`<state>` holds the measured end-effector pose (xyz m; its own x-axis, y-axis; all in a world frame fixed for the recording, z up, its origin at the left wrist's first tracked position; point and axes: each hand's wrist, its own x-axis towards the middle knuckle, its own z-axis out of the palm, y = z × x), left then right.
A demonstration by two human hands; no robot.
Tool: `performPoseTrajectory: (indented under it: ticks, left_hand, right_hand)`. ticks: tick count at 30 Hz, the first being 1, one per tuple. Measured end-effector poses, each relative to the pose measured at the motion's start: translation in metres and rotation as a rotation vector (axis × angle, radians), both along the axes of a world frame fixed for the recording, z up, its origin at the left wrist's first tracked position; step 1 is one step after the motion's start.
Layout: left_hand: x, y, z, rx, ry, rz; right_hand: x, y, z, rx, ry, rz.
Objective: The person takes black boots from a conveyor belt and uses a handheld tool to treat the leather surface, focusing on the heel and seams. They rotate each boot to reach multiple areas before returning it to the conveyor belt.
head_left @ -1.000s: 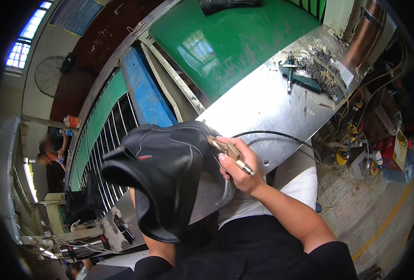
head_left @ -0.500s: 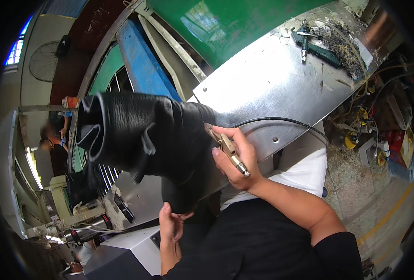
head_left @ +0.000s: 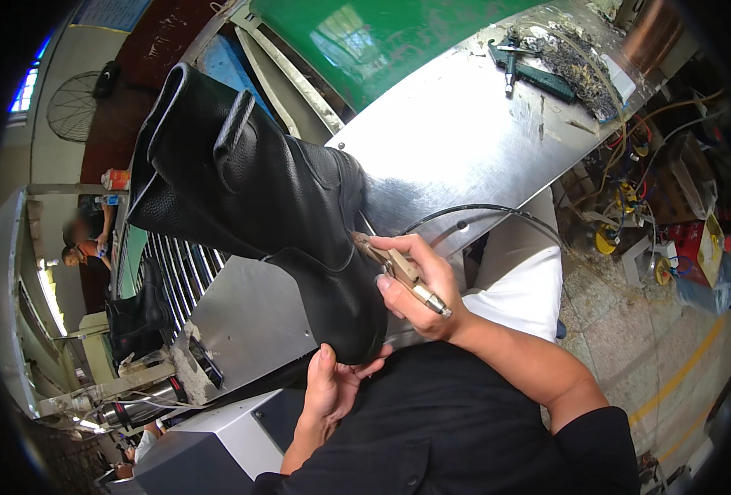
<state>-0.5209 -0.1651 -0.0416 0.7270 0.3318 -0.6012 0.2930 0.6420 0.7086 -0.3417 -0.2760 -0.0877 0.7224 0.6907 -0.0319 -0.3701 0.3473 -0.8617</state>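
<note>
A black leather boot [head_left: 291, 206] lies across in front of me, its open shaft toward the upper left and its toe toward my body. My left hand [head_left: 336, 384] cups the rounded toe from below, thumb and fingers closed on it. In my right hand [head_left: 427, 289] is a slim brass-coloured metal tool [head_left: 398, 271] with a silver end, held like a pen. Its tip is close to the boot's sole edge; whether it touches, I cannot tell. A pull loop [head_left: 234, 128] shows on the shaft.
A metal worktop [head_left: 464, 124] adjoins a green surface [head_left: 382, 41]. A green-handled tool [head_left: 547, 82] lies beside dark scraps at the far right. A black hose [head_left: 497, 210] curves over the edge. Another black boot [head_left: 138, 318] stands by a rack at left; a person [head_left: 93, 235] is beyond.
The boot has rolled and tilted, its shaft opening rising and its pull loop turning to the top. My left hand has shifted right with the toe. The right hand stays close to the sole edge.
</note>
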Motion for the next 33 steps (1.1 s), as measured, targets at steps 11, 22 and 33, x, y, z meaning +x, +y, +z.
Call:
performPoseTrajectory:
  ticks: [11, 22, 33]
  left_hand:
    - [0.037, -0.021, -0.007, -0.293, -0.089, -0.098]
    - [0.14, -0.066, -0.016, -0.679, -0.192, -0.326]
    - [0.201, -0.031, -0.024, 0.215, -0.533, -0.812]
  right_hand:
    - [-0.015, -0.08, 0.015, -0.047, 0.183, 0.088]
    - [-0.021, -0.112, 0.043, -0.17, 0.043, -0.395]
    - [0.038, -0.087, 0.014, -0.095, -0.087, -0.634]
